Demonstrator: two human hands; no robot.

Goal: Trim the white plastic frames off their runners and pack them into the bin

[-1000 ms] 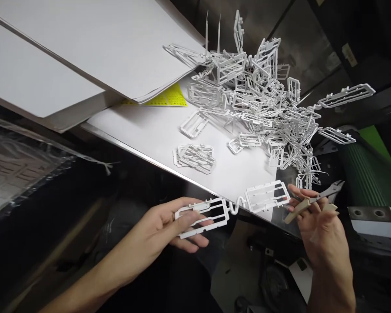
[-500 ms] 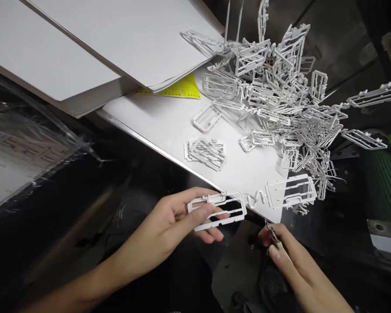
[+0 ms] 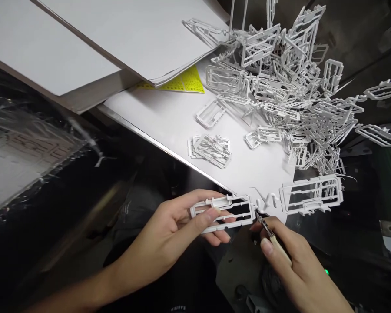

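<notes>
My left hand (image 3: pixel 179 221) pinches a white plastic frame (image 3: pixel 244 221) between thumb and fingers. A curly runner (image 3: pixel 266 202) joins it to a second white frame (image 3: pixel 313 195), which hangs out to the right. My right hand (image 3: pixel 293 256) is closed on cutters (image 3: pixel 267 230) with pale handles, their tips at the runner's left end beside the held frame. Whether the blades touch the plastic is too small to tell. On the white table (image 3: pixel 156 115) lie a small stack of frames (image 3: pixel 212 151) and a single frame (image 3: pixel 211 114).
A large tangled heap of white frames (image 3: pixel 280 91) covers the table's right side and sticks out past its edge. White sheets or boards (image 3: pixel 117 34) lie at the upper left, over a yellow sheet (image 3: pixel 185 83). Clear plastic wrapping (image 3: pixel 35 152) is at the far left.
My right hand has brought the cutters up and left, to the end of the runner by the held frame. The joined frames have shifted slightly right in view, and so has the heap.
</notes>
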